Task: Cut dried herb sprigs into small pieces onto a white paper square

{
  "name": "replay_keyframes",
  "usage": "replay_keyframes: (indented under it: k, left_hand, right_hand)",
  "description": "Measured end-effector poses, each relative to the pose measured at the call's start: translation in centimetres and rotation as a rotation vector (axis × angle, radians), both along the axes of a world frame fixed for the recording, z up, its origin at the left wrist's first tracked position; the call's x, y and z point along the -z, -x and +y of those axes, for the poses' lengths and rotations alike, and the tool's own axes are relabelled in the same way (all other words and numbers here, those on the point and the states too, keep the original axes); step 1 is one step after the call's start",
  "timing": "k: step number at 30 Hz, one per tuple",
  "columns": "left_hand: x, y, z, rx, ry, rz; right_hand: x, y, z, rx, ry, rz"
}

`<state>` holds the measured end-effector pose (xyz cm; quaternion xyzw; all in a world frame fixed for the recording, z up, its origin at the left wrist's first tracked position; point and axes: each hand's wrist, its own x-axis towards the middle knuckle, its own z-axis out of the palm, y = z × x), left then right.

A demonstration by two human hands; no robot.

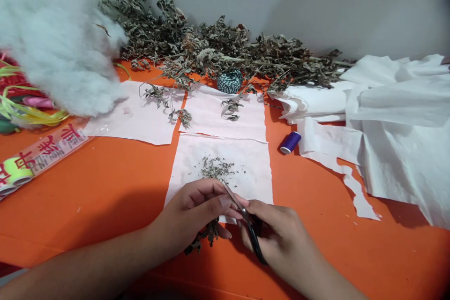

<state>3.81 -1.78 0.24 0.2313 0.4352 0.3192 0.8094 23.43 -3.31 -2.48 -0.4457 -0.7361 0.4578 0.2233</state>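
My left hand is closed around a sprig of dried leaves, whose dark leaves hang out below the palm. In my right hand are black-handled scissors, their blades pointing up and left against the left hand's fingers. Both hands are over the lower edge of a white cloth square. Small crushed leaf bits are scattered on that cloth, just beyond the fingertips. The blade tips are close to the left fingers, and what lies between them is too small to make out.
Dried plants line the wall. White stuffing is at left, above ribbons and a printed plastic packet. A ball of twine, a purple thread spool and white cloths lie on the orange table.
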Motion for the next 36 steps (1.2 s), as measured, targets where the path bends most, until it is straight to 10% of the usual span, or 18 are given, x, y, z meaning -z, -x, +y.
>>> replay_keyframes:
  k: [36]
  left_hand:
    - [0.4, 0.09, 0.16, 0.001, 0.006, 0.0]
  right_hand:
    - [-0.25, -0.29, 0.4, 0.008, 0.043, -0.008]
